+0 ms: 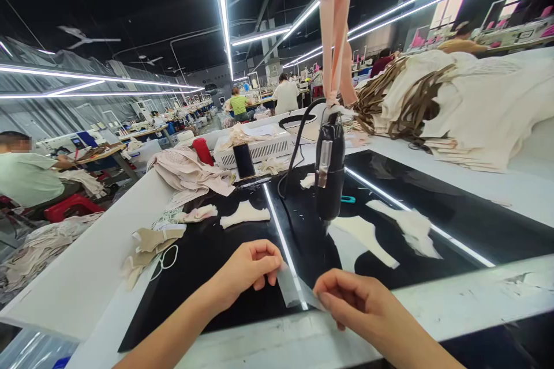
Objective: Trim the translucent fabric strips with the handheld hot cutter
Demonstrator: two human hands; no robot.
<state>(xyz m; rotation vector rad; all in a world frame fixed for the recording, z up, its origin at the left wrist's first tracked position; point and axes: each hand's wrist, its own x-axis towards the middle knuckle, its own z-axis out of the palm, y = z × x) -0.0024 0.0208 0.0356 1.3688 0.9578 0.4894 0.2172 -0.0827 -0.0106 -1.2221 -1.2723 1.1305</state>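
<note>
My left hand [249, 268] and my right hand [352, 300] pinch the two ends of a small translucent fabric piece [291, 287] just above the glossy black work surface [208, 253], near its front edge. A black hand-held tool [329, 170] hangs upright right behind my hands, tied up with a pink fabric strip [335, 29]; its black cable loops back over the table. Cut cream fabric pieces [366, 236] lie on the black surface beside the tool.
More cut pieces [244, 213] and beige straps [151, 245] lie to the left. A heap of cream garments with brown straps [467, 104] fills the right. A white machine box [264, 150], a dark phone [244, 160] and a red spool [202, 151] stand behind. Other workers sit at far tables.
</note>
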